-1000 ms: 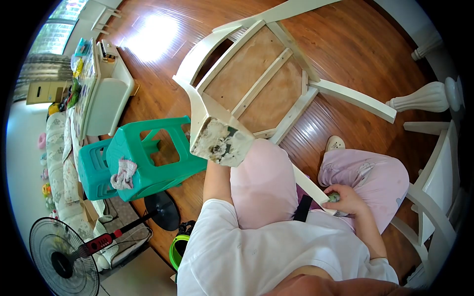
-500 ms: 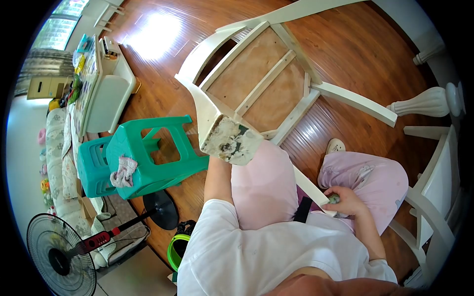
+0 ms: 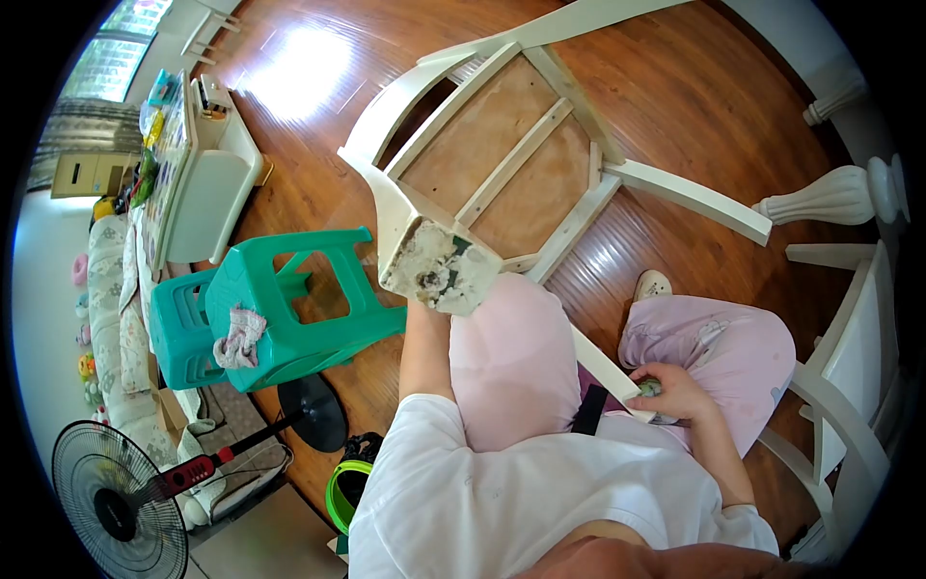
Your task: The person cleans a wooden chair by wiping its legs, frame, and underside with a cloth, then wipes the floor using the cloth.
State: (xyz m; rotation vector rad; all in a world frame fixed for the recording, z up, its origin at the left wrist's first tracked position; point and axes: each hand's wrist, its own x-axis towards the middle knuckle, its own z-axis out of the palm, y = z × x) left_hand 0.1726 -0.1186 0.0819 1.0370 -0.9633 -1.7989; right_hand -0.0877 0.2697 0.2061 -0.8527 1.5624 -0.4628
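Note:
An off-white wooden chair (image 3: 540,217) is tipped over in front of me with its underside showing. One leg points up at me, its foot end (image 3: 442,266) covered in crusty white residue with dark green patches. My left forearm (image 3: 430,355) reaches up behind that leg, which hides the hand. Another chair leg (image 3: 608,367) slants across my lap. My right hand (image 3: 675,394) is closed around its end, where a small greenish patch or piece (image 3: 649,387) shows by the fingers; I cannot tell which it is.
Green plastic stools (image 3: 289,309) stand to the left, with a crumpled cloth (image 3: 241,338) on top. A standing fan (image 3: 121,507) and a bright green-rimmed bin (image 3: 345,497) are at lower left. Another white chair (image 3: 849,376) is close on the right, near a thick table leg (image 3: 825,200).
The tipped chair and its raised foot end have shifted slightly left and down in view. My right hand keeps its place at the lower leg's end.

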